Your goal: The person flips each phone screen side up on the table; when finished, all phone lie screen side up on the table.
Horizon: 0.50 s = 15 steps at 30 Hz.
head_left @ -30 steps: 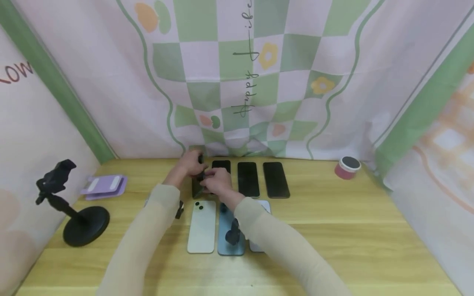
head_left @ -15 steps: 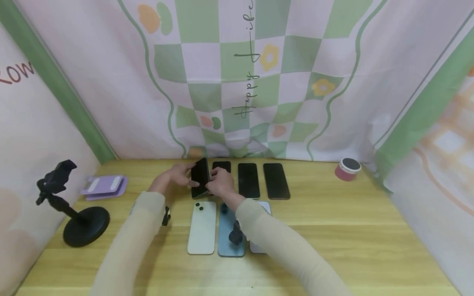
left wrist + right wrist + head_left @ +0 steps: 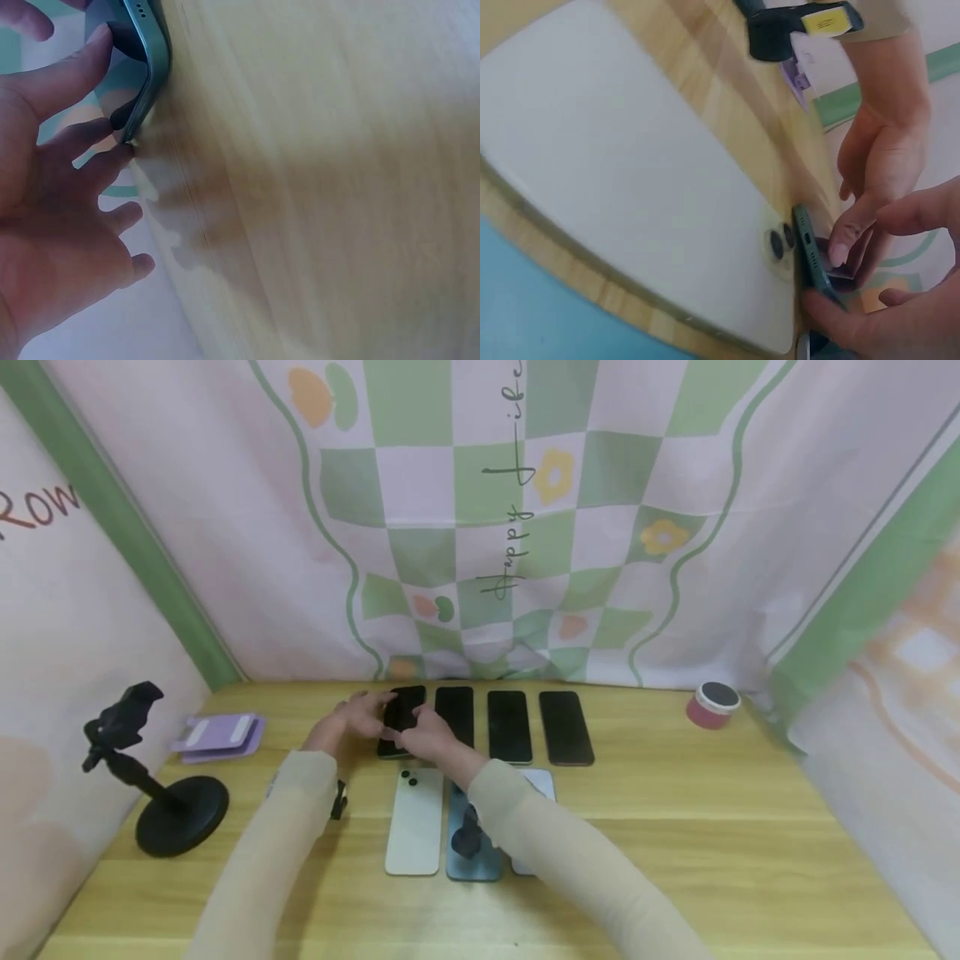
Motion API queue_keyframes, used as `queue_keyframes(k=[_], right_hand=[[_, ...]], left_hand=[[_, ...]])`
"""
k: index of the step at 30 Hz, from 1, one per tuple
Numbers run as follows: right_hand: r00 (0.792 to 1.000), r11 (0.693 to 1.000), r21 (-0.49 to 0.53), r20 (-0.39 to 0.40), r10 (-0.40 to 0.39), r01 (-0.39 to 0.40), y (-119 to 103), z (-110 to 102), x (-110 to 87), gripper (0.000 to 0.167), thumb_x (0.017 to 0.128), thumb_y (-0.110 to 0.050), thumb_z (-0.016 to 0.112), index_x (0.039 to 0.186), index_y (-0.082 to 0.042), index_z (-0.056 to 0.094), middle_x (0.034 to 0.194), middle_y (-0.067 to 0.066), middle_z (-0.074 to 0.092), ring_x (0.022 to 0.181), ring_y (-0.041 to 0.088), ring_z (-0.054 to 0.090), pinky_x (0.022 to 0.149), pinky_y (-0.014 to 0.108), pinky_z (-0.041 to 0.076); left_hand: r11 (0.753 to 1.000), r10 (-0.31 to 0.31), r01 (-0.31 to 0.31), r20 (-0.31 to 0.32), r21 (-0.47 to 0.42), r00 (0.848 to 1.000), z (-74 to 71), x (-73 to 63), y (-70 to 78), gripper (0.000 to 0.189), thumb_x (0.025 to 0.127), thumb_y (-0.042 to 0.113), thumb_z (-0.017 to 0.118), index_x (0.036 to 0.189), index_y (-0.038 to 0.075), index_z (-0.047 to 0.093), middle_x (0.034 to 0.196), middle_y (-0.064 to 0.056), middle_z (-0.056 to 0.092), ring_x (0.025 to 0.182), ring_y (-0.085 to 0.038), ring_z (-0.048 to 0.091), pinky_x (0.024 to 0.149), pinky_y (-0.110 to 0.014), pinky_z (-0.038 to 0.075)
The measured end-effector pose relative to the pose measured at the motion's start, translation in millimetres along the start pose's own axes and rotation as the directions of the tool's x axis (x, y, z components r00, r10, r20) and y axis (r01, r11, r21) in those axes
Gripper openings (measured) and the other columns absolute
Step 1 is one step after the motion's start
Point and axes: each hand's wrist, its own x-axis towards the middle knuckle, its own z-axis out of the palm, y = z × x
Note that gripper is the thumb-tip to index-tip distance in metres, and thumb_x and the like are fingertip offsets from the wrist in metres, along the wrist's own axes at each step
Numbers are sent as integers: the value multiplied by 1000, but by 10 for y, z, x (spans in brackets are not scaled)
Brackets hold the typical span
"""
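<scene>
A smartphone [image 3: 406,708] with a black screen and a green metal edge lies screen up at the left end of the back row. My left hand [image 3: 360,714] reaches over its left side; in the left wrist view the thumb [image 3: 82,75] is over the screen, and fingertips touch the edge near a corner. From the right, my right hand [image 3: 433,737] touches the same phone at its near edge, its fingers fairly straight. Right below the hands lies a pale smartphone [image 3: 414,831], back up with two camera lenses, which fills much of the right wrist view.
Several black-screened phones, such as the rightmost one [image 3: 566,727], continue the back row. A blue phone [image 3: 480,860] and a pale one [image 3: 543,783] lie in the front row, partly under my right sleeve. Left are a black stand [image 3: 180,814] and a purple folding holder [image 3: 220,737]; right, a pink jar [image 3: 711,707].
The green-edged phone, tilted up between both hands before, has come down flat onto the table in line with the back row. My right hand has moved slightly left and nearer.
</scene>
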Motion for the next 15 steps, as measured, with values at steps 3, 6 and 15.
queue_keyframes(k=[3, 6, 15], right_hand=[[999, 999, 41, 33, 15, -17, -39, -14, -7, 75, 93, -14, 66, 158, 0, 33, 162, 21, 44, 146, 35, 46, 125, 50, 38], [998, 996, 81, 59, 19, -24, -57, -21, -17, 78, 91, -15, 66, 159, 2, 31, 164, 22, 39, 152, 36, 40, 127, 50, 35], [998, 994, 103, 61, 26, -32, -41, -62, 6, 73, 91, -19, 66, 156, 0, 37, 164, 21, 40, 153, 36, 39, 127, 52, 35]], left_hand=[[1000, 0, 0, 5, -23, 1000, -5, -5, 11, 85, 94, 32, 73, 163, 8, 31, 167, -26, 33, 156, -54, 21, 123, -78, 17], [999, 0, 1, 3, -34, 1000, -8, -13, 7, 85, 91, 29, 75, 162, 8, 33, 165, -28, 34, 153, -55, 28, 118, -82, 20], [999, -50, 50, -9, 8, 999, -11, -16, 56, 86, 91, 29, 74, 163, 12, 31, 168, -23, 34, 158, -54, 15, 120, -83, 6]])
